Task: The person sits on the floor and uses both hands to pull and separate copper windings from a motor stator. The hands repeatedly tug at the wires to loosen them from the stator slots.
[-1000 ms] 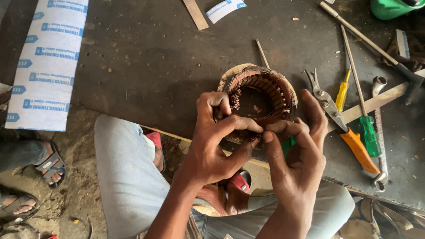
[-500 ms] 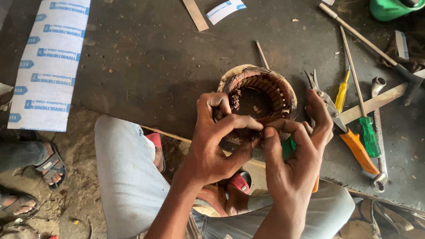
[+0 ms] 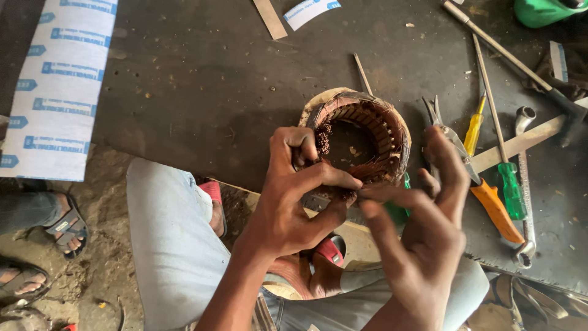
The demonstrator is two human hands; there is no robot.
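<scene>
Left hand (image 3: 294, 196) and right hand (image 3: 422, 239) pinch stator (image 3: 367, 135) copper windings (near rim)

We see stator (image 3: 361, 132) on counter (image 3: 202, 79), snips (image 3: 456, 150) and screwdrivers (image 3: 505, 178) right of it, paper strip (image 3: 58, 86) far left.
</scene>
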